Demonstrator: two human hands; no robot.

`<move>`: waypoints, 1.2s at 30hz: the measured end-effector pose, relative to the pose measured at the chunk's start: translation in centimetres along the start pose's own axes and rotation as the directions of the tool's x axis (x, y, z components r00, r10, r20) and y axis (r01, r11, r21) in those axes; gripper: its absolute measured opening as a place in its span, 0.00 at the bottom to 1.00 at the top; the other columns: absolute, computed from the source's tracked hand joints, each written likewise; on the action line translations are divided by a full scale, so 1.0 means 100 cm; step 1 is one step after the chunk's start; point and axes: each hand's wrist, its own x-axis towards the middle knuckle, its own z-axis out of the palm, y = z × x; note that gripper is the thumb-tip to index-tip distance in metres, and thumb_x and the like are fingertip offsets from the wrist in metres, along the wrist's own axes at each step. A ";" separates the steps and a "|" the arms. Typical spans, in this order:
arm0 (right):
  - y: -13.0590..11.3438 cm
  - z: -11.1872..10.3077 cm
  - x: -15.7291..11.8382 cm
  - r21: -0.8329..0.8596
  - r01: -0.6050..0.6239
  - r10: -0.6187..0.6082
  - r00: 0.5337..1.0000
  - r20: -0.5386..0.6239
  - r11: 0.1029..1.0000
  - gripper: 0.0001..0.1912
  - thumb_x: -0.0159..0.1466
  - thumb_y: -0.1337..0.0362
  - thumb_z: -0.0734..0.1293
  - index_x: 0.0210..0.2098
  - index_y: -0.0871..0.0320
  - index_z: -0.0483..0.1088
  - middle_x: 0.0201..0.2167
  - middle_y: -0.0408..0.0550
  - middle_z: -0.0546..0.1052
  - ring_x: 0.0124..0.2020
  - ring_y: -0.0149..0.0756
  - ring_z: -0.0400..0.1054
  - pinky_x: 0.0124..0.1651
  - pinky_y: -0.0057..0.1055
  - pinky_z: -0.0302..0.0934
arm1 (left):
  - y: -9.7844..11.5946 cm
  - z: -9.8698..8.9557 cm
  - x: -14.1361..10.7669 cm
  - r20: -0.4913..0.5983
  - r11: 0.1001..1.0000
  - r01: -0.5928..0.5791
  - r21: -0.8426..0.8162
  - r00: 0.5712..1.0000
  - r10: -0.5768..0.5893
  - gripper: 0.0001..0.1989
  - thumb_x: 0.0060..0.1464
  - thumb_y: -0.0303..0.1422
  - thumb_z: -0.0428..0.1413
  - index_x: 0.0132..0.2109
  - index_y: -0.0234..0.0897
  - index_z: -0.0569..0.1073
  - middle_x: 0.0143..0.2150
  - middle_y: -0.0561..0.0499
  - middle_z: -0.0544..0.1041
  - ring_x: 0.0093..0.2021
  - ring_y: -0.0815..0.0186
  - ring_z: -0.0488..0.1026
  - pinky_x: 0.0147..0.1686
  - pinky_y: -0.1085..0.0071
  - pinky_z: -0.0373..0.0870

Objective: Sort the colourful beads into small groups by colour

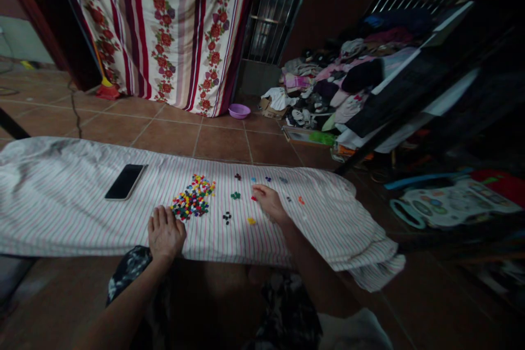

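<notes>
A mixed pile of small coloured pieces (193,197) lies on the striped cloth (90,213). My left hand (164,229) rests flat at the pile's lower left edge, fingers apart. My right hand (267,201) is closed, its fingertips close to a few red pieces (254,198); whatever it may pinch is too small to make out. Around it sit small single-colour groups: green (235,196), black (227,217), yellow (251,221), dark red (238,176), light blue (253,179), dark blue (268,179) and orange (301,200).
A phone (125,181) lies on the cloth left of the pile. Beyond are a floral curtain (164,27), a purple bowl (239,111) on the tiled floor and a heap of clothes (328,82). My knees are below the near edge.
</notes>
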 end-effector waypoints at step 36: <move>-0.092 0.145 -0.017 -0.426 0.310 -0.126 0.905 0.406 0.850 0.13 0.65 0.70 0.57 0.44 0.56 0.71 0.45 0.49 0.75 0.47 0.37 0.68 0.49 0.32 0.61 | -0.001 0.001 -0.002 -0.031 0.998 -0.005 -0.064 1.000 0.003 0.30 0.55 0.35 0.42 0.60 0.19 0.63 0.62 0.27 0.63 0.67 0.47 0.53 0.63 0.48 0.51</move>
